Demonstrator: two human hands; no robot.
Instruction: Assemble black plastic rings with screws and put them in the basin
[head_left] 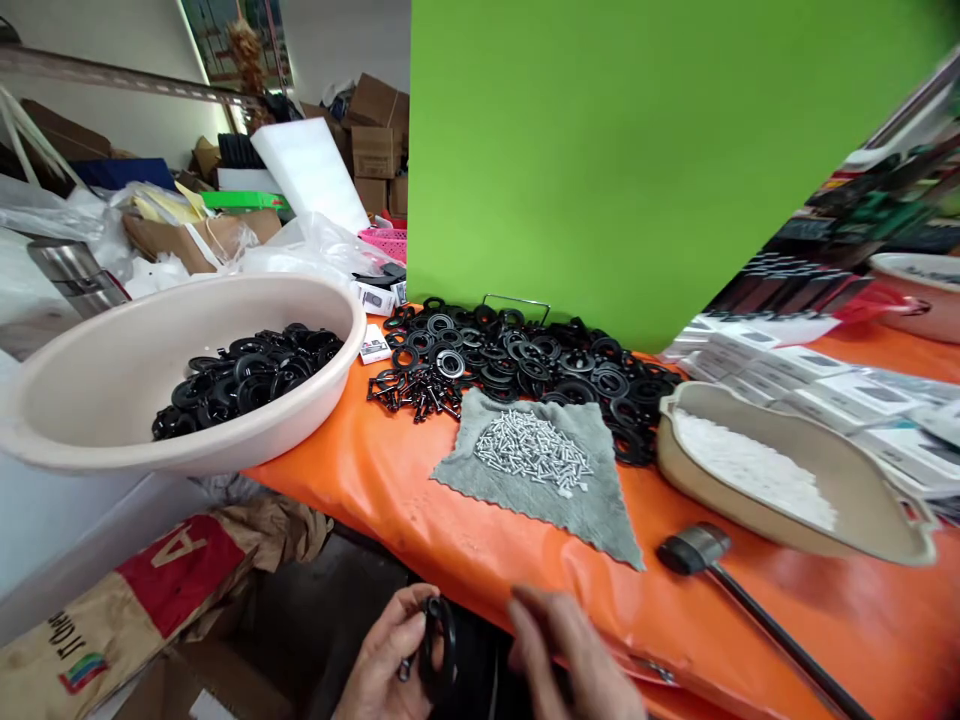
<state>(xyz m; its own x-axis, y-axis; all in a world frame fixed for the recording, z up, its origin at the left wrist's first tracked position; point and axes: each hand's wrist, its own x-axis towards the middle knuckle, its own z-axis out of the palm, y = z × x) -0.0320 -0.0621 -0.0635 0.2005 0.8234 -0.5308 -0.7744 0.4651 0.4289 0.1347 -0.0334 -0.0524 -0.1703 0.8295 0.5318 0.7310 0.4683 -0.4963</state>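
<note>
Left hand [382, 655] clasping a black rubber ring [439, 650] below the orange tabletop [360, 480] edge; right hand [562, 640] open, seemingly empty, nearby, under the grey cloth [592, 530] of screws [532, 450].

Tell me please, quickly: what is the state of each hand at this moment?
Left hand: closed, holding a black ring.
Right hand: partly open, holding nothing that can be seen.

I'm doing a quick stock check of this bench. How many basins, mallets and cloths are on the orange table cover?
Basins: 3 (large basin at left, basin with white granules, basin at far right)
Mallet: 1
Grey cloth: 1
Total: 5
</note>
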